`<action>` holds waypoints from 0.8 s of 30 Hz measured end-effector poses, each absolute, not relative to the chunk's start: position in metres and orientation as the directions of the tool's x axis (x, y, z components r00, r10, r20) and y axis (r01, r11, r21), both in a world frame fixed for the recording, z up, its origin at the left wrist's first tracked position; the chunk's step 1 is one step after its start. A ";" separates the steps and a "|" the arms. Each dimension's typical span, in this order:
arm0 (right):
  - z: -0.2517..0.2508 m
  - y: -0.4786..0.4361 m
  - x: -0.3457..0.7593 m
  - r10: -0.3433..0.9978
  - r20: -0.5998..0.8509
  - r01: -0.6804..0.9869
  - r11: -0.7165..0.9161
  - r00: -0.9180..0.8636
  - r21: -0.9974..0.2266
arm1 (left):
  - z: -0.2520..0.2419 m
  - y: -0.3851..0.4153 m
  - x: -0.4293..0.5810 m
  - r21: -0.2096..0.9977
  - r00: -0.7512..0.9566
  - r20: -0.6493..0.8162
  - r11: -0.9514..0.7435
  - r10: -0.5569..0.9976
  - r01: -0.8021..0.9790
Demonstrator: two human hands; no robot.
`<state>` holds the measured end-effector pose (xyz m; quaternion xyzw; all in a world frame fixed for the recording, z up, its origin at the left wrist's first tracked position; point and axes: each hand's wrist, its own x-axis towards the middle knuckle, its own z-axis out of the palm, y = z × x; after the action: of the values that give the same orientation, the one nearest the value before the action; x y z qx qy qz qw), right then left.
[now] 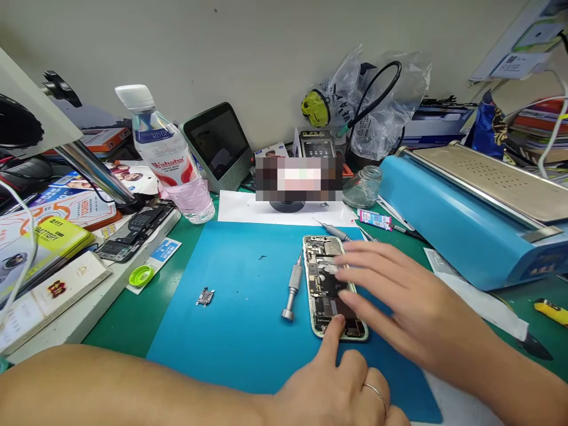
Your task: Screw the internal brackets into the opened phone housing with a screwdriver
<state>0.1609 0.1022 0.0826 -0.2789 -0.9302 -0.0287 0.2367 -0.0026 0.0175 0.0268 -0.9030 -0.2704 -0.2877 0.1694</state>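
A smartphone with its back off (317, 305) lies on the blue mat (222, 355), its circuit boards and dark inner parts showing. My left hand (341, 384), wearing a ring, presses its outstretched index fingertip on the phone's lower end; the other fingers are curled, the thumb out of sight. Fingers spread, my right hand (399, 296) hovers over or rests on the phone's right side; contact is unclear. Just left of the phone lies a small metal screwdriver (293, 287). Another screwdriver (332, 229) is beyond its top end. A small metal part (205, 296) sits farther left on the mat.
At right stands a blue machine (452, 225) with a metal top. A glass jar (362, 186), a water bottle (171, 160) and a screen device (217, 148) line the back. Another opened phone (137, 228) lies on the left ledge. A yellow-handled tool (551, 310) is at far right.
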 end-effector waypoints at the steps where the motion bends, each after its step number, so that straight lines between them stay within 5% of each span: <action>1: 0.086 0.114 0.154 0.490 0.447 0.530 0.847 -0.749 -0.040 | 0.026 0.018 -0.003 -0.147 0.687 0.613 -0.797 0.391 0.585; 13: 0.080 0.205 0.126 0.501 0.385 0.600 0.775 -0.775 0.199 | 0.023 0.021 0.006 -0.089 0.726 0.531 -0.823 0.437 0.561; 24: 0.100 0.186 0.165 0.576 0.552 0.693 0.721 -0.602 0.004 | 0.016 0.019 0.000 -0.088 0.721 0.573 -0.845 0.390 0.528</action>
<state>0.1648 0.1858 0.0995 -0.3572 -0.8884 -0.1097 0.2667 0.0003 0.0194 0.0158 -0.9193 -0.2497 -0.2781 0.1234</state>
